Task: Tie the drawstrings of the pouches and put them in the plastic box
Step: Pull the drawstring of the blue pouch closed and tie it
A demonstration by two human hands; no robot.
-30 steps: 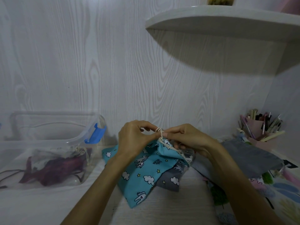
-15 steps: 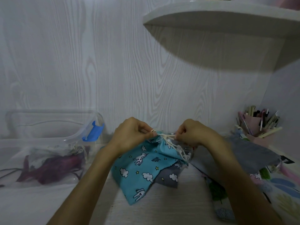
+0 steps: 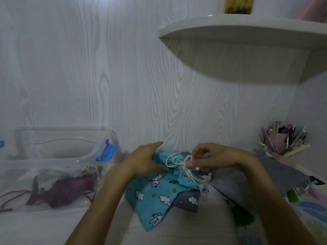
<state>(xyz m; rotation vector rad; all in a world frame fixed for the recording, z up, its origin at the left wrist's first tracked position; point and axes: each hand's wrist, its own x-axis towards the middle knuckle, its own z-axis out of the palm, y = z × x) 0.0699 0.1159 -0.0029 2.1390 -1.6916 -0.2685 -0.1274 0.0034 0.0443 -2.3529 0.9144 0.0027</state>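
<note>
A blue pouch [image 3: 152, 197] printed with clouds and unicorns lies on the white table in front of me. Its cream drawstring [image 3: 178, 160] forms a bow at the gathered neck. My left hand [image 3: 143, 160] rests against the neck from the left, fingers extended. My right hand [image 3: 212, 157] pinches a loop of the bow from the right. A grey cloud-print pouch [image 3: 187, 201] lies under the blue one. The clear plastic box [image 3: 58, 167] with blue clips stands at the left, holding a dark purple pouch [image 3: 60, 190].
More pouches lie at the right: a plain grey one [image 3: 269, 175] and colourful printed ones [image 3: 309, 209]. A pink pen holder [image 3: 281, 144] stands at the back right. A white shelf [image 3: 244, 43] juts from the wall overhead.
Both hands were pulling the drawstring ends apart; now a bow sits at the neck. My left hand has let go of the string and rests on the pouch. The camera tilted down.
</note>
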